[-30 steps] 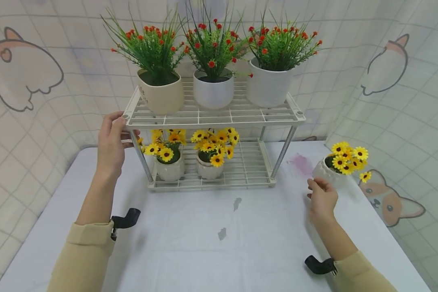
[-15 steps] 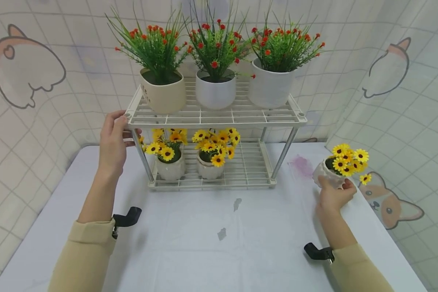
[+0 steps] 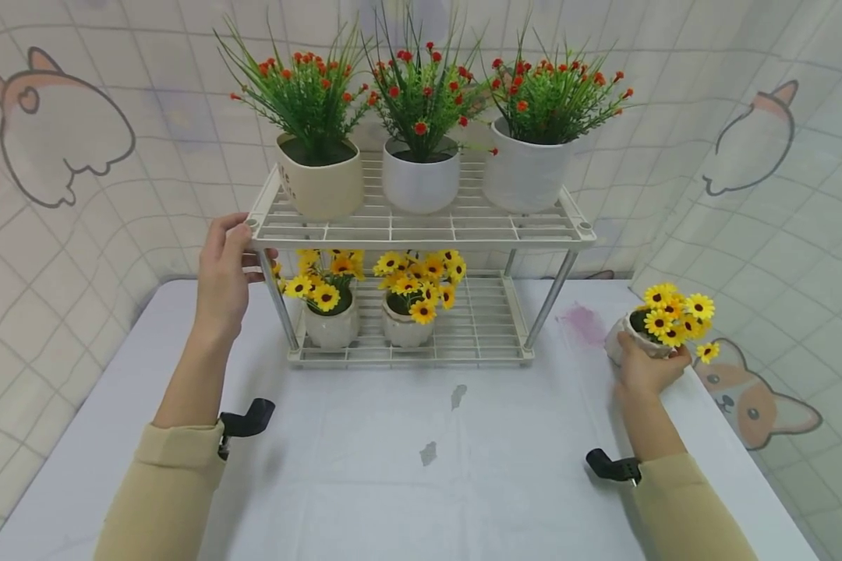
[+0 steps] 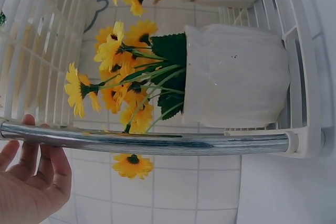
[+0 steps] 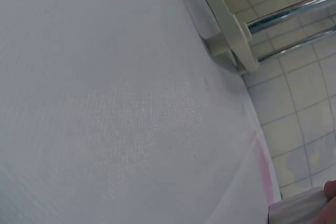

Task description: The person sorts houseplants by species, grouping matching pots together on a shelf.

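Observation:
My left hand (image 3: 223, 288) grips the upper left front corner of a white two-tier wire shelf rack (image 3: 421, 244). Its fingers curl about the top of the metal post (image 4: 157, 142) in the left wrist view. At the right, my right hand (image 3: 649, 372) grips a small white pot (image 3: 614, 343) of yellow sunflowers (image 3: 673, 315), thumb on its near left side and fingers at its right. Only the pot's edge and a bit of the hand (image 5: 329, 203) show in the right wrist view. Two similar sunflower pots (image 3: 331, 327) stand on the lower tier, at left and middle.
On the upper tier stand three larger pots with red flowers: a cream one (image 3: 323, 187), a white one (image 3: 421, 183) and another white one (image 3: 526, 175). A white cloth (image 3: 351, 467) covers the table. Tiled-pattern curtains (image 3: 168, 156) hang behind and beside it.
My right hand has moved forward and right, from beside the pot to a hold around it. The left hand stays on the rack's corner. The whole view has shifted slightly.

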### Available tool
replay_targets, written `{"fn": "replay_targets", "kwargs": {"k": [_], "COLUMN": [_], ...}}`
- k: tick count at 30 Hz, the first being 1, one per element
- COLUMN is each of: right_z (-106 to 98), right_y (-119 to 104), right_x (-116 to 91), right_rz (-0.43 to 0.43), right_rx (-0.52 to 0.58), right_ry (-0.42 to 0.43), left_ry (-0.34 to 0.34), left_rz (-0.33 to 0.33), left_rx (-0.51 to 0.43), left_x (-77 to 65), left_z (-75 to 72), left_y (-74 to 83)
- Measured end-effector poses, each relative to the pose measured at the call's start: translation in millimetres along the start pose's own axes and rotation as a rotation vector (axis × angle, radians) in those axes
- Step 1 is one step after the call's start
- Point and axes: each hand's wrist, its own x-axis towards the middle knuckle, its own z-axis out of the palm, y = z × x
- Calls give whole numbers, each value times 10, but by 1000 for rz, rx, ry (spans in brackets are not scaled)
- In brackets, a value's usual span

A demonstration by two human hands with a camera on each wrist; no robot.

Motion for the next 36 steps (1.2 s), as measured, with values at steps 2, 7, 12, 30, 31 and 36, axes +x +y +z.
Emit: {"fn": "replay_targets", "kwargs": {"k": [2, 7, 12, 30, 31, 36], "right_z": [9, 31, 29, 46, 45, 43], "right_y": [0, -13, -26, -29, -23, 0], "right_x": [17, 67, 94, 87, 81, 1], "right_rz": [-11, -50, -40, -121, -127, -138], "right_rx": [8, -8, -67, -34, -18, 48], "right_ry": [1, 11, 26, 1, -1, -35], "left_ry": [-3, -2, -6, -12, -15, -22], "left_rz": [4, 0, -6, 28, 37, 36], "left_rx": [-2, 1, -6, 29, 33, 39], "left_x": [2, 2, 5, 0, 3, 7], "left_z": [0, 0, 1, -21, -21, -33], "left_y": [-3, -2, 2, 21, 22, 5]}}
